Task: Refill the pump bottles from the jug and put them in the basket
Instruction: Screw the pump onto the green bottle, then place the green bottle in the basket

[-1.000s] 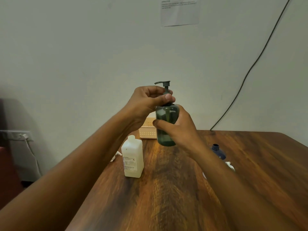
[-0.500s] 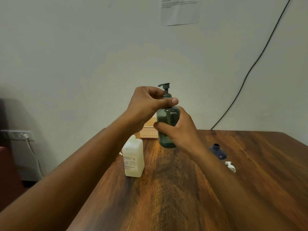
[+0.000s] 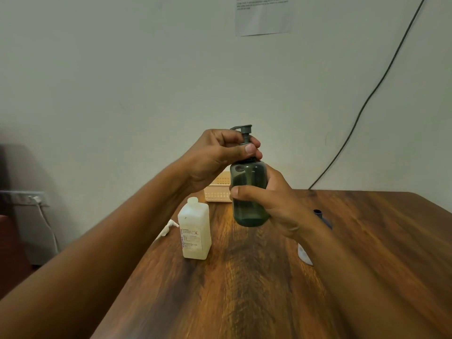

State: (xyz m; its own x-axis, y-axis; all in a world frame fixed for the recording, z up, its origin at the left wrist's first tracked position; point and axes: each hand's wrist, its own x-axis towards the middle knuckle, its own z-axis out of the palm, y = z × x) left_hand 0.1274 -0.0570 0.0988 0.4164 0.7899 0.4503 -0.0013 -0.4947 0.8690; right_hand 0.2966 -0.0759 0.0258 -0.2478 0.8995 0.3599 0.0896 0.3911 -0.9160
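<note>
Aloft, green pump bottle (image 3: 249,192), seemingly capped

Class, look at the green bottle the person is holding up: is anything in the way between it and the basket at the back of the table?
Nothing visible. The green bottle is held above the table, and the basket sits just behind it, partly hidden by the left hand. The jug stands off to the left.

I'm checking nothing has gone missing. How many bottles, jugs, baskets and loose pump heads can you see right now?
Pump bottles: 2, the green bottle held in both hands and the blue bottle, mostly hidden behind the right wrist
Jugs: 1, the white jug
Baskets: 1, the basket
Loose pump heads: 1, the white pump head left of the jug
Total: 5
</note>
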